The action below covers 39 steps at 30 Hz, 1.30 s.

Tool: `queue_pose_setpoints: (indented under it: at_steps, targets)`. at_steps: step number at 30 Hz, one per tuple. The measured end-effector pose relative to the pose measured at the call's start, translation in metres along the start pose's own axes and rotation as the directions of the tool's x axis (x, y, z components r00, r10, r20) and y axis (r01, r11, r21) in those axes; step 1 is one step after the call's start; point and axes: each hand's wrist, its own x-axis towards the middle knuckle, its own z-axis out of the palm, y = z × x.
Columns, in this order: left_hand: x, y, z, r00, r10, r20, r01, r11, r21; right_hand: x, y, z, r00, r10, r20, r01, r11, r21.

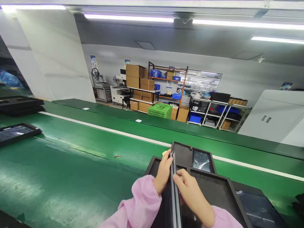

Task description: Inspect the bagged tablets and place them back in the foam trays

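Two thin grey-edged panels [175,196] stand upright on edge, side by side, over a black tray. My left hand [163,171] presses against their left side near the far end, fingers closed on them. On the right side, my right hand [188,188] pinches the edge of the right panel. Beneath and around them lies a black tray [213,186] with raised rims. Behind it, another black tray [181,153] holds a glossy dark screen [201,161]. A bit of yellow [164,153] shows beside my left fingertips.
The green work surface [83,171] has a white line along it. A dark glossy panel [257,207] lies at right. At left are a framed screen [16,132] and stacked black trays [21,105]. A small red item [117,156] lies mid-surface. A blue-clad person [10,79] is far left.
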Motion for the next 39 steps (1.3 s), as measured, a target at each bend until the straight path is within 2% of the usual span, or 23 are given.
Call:
queue_pose_setpoints:
  at_steps: [3,4,6,8,11,22,26,31,39]
  targets:
    - [0.009,0.004,-0.002,1.0,-0.006,-0.015,0.005,1.0,-0.022,0.037,0.007,0.003,0.988,-0.016,-0.153,0.054,0.968,0.244]
    - [0.01,0.004,-0.003,1.0,-0.01,-0.019,0.009,1.0,-0.03,0.048,0.008,0.004,0.985,-0.001,-0.17,0.058,0.942,0.331]
    - [0.012,0.003,-0.006,0.999,-0.034,-0.024,0.032,0.998,-0.054,0.064,0.007,0.005,0.99,0.047,-0.131,0.018,0.888,0.459]
    - [0.012,0.003,-0.008,0.997,-0.072,-0.024,0.069,0.992,-0.105,0.072,0.004,0.007,0.996,0.079,-0.045,-0.045,0.857,0.513]
    - [0.013,0.004,-0.011,0.994,-0.112,-0.015,0.108,0.977,-0.182,0.074,0.001,0.007,0.994,0.104,0.015,-0.097,0.842,0.53]
    - [0.01,0.005,-0.012,0.976,-0.159,0.146,0.192,0.948,-0.253,0.071,0.006,0.005,0.995,0.081,0.052,-0.095,0.785,0.612]
    - [0.01,0.005,-0.014,0.977,-0.161,0.139,0.187,0.961,-0.202,0.07,0.007,0.003,0.995,0.089,0.038,-0.094,0.809,0.58]
    - [0.009,0.007,-0.019,0.98,-0.103,0.168,0.135,0.973,-0.189,0.06,0.003,-0.004,0.989,0.033,0.145,-0.112,0.803,0.585]
    - [0.011,0.006,-0.016,0.981,-0.066,0.184,0.091,0.987,-0.133,0.058,0.005,-0.008,0.992,0.027,0.125,-0.094,0.818,0.568]
